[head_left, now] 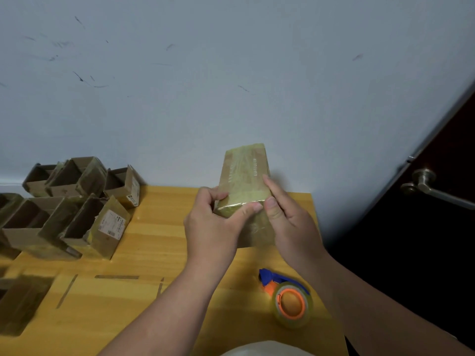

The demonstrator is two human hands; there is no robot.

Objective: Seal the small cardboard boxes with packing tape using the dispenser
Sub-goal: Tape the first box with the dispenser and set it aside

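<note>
Above the table's (pixel 167 253) far edge, both hands are gripping the box (pixel 244 181): left hand (pixel 213 227) and right hand (pixel 288 222) pressing tape down. Dispenser (pixel 288 296) lying idle nearby; next, probably grab an open box (pixel 74 222).

Bare forearms (pixel 164 304), no sleeves

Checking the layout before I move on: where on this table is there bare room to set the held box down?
Bare wood lies between the open boxes at left and the hands, below the taped box held by the left hand and right hand. The near-centre strip left of the tape dispenser is free too. The left edge is crowded.
</note>
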